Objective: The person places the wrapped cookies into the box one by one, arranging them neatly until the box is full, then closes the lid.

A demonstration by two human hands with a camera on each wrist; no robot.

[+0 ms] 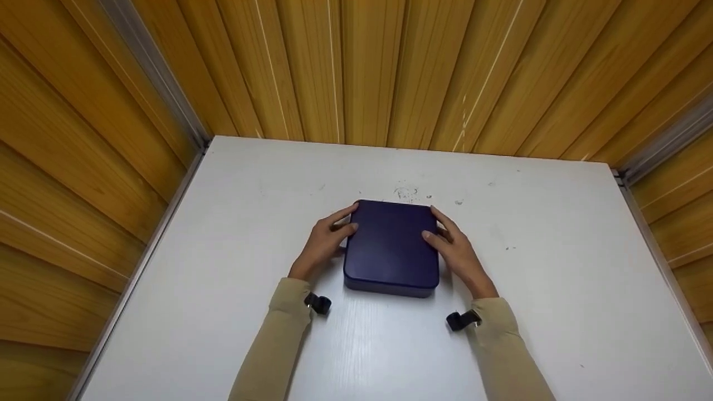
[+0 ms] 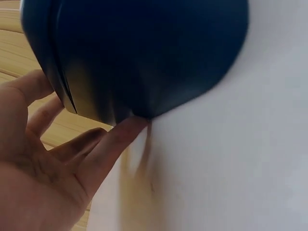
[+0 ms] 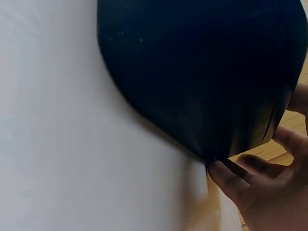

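A dark blue, lidded box (image 1: 391, 242) with rounded corners lies between both hands, its smooth top facing up. My left hand (image 1: 326, 239) holds its left side, thumb on the lid's edge and index finger at the far corner. On the opposite side my right hand (image 1: 458, 253) grips it the same way, thumb over the rim. In the left wrist view, fingertips of the left hand (image 2: 53, 168) press on the box wall (image 2: 144, 53) down to its lower edge. The right wrist view has the right hand (image 3: 274, 187) spread along the box (image 3: 202, 82), with one fingertip at its bottom corner.
A white table (image 1: 557, 267) extends around the box, with small dark marks (image 1: 406, 192) behind it. Wood-patterned panels (image 1: 367, 72) stand along the back and both sides, with metal posts at the corners. Black wrist cameras (image 1: 319, 304) sit on both beige sleeves (image 1: 273, 345).
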